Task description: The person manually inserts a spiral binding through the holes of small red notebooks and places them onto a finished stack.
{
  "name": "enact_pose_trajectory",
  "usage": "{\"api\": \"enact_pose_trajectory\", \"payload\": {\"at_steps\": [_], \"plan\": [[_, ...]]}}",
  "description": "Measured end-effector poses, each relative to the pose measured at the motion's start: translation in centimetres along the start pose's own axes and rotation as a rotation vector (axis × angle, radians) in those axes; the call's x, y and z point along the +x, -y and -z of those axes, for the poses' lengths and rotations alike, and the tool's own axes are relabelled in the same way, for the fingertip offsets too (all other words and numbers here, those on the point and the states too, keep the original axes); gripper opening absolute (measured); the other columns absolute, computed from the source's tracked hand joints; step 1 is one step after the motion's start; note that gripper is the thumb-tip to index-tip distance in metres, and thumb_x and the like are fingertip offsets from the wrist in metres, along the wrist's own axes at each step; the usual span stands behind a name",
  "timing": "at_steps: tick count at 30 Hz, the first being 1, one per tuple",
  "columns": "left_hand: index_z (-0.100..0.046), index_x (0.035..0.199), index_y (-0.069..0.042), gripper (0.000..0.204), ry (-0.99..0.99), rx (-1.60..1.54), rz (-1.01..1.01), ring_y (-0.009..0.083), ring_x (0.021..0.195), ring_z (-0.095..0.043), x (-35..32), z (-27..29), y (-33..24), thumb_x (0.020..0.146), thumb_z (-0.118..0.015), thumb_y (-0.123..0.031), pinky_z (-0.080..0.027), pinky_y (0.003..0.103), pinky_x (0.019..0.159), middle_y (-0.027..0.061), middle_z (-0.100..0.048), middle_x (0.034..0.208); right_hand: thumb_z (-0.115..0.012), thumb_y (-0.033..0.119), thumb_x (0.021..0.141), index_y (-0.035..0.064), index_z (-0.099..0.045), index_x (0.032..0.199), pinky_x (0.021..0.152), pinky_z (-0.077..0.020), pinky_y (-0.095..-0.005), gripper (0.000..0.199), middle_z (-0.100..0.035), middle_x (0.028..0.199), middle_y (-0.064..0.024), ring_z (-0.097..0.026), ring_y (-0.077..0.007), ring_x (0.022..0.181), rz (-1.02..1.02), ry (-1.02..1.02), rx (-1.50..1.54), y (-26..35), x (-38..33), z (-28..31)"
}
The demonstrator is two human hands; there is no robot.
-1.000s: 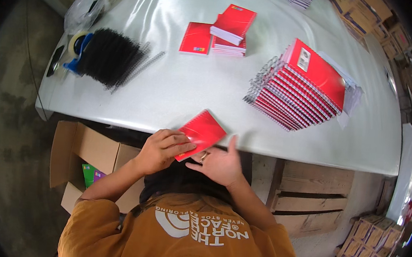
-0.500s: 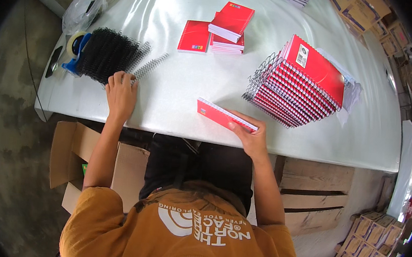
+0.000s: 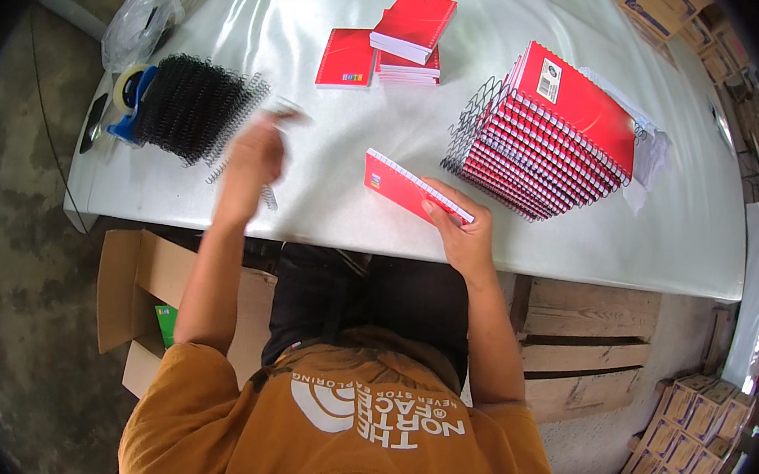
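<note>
My right hand (image 3: 463, 235) grips a small red notebook (image 3: 402, 187) near the table's front edge, thumb on the cover. The book is tilted, its white punched edge facing up, and no coil shows in it. Left of it, my left hand (image 3: 258, 156) is smeared by motion, closed around a thin black binding coil (image 3: 268, 197) whose end sticks out below the hand. Beside that hand lies a dense pile of black spiral coils (image 3: 194, 111). To the right stands a tall stack of red spiral notebooks (image 3: 562, 136), loops of coil jutting from their edges.
Several red pads (image 3: 413, 25) without coils lie farther back on the pale table (image 3: 330, 187). At the left are a blue tape dispenser (image 3: 125, 129), a dark phone (image 3: 93, 122) and a clear plastic bag (image 3: 140, 35). An open cardboard box (image 3: 117, 291) stands below the left edge.
My left hand has lifted off the coil pile and moved right, with a coil in it. The right hand holds the notebook in nearly the same place. The view has shifted slightly.
</note>
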State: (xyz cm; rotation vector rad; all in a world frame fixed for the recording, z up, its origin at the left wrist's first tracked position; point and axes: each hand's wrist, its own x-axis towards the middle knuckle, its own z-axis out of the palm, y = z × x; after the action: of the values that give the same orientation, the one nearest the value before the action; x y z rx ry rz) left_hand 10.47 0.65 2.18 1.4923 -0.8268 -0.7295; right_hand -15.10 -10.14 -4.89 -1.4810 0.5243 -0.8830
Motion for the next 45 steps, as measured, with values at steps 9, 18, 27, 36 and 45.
{"api": "enact_pose_trajectory", "payload": {"at_steps": [9,18,27,36,45], "plan": [[-0.06,0.077,0.0,0.043,0.276,0.582,-0.027,0.0114,0.054,-0.042,0.1,-3.8,1.1,0.094,-0.049,-0.037,-0.038,0.027,0.054,0.0073,-0.05,0.06,-0.059,-0.002,0.084,-0.0017,-0.062,0.11,0.078,-0.0469,-0.0225,0.026,-0.068,0.097,-0.01,-0.059,-0.0082,0.086,0.038,-0.001,-0.057,-0.1,-0.2,-0.1],[-0.05,0.089,-0.006,0.018,0.448,0.277,-0.05,0.0042,0.074,-0.048,2.3,-2.3,-0.2,0.083,-0.067,-0.006,-0.041,0.02,0.065,-0.0005,-0.051,0.086,-0.059,-0.001,0.084,0.0,-0.063,0.109,0.077,-0.0477,-0.0234,0.026,-0.068,0.097,-0.0112,-0.061,-0.0099,0.085,0.104,0.023,-0.091,-0.4,-0.2,0.0],[-0.049,0.094,-0.002,0.026,0.599,0.386,0.096,0.0051,0.055,-0.035,1.4,-3.4,-1.1,0.097,-0.047,-0.028,-0.03,0.02,0.05,-0.0018,-0.043,0.063,-0.059,-0.002,0.084,0.0001,-0.064,0.109,0.077,-0.0482,-0.0241,0.025,-0.068,0.097,-0.0117,-0.062,-0.011,0.086,0.079,-0.018,-0.077,-0.2,-0.3,-0.3],[-0.05,0.099,-0.005,0.023,0.559,0.069,0.649,0.0046,0.056,-0.042,3.1,-3.6,-3.2,0.094,-0.053,-0.027,-0.034,0.018,0.051,-0.0007,-0.05,0.065,-0.058,-0.004,0.082,0.0036,-0.064,0.11,0.078,-0.0493,-0.0266,0.029,-0.067,0.103,-0.0137,-0.066,-0.0197,0.09,0.181,0.04,-0.183,-0.1,-0.4,-0.1],[-0.055,0.09,-0.005,0.011,0.662,0.399,-0.031,0.0065,0.068,-0.045,2.3,-3.2,-2.5,0.084,-0.065,-0.005,-0.037,0.019,0.06,-0.0012,-0.053,0.08,-0.057,-0.004,0.082,0.0031,-0.064,0.11,0.078,-0.0493,-0.0271,0.029,-0.067,0.103,-0.0135,-0.066,-0.0201,0.089,0.157,0.03,-0.167,-0.1,-0.6,-0.1]]}}
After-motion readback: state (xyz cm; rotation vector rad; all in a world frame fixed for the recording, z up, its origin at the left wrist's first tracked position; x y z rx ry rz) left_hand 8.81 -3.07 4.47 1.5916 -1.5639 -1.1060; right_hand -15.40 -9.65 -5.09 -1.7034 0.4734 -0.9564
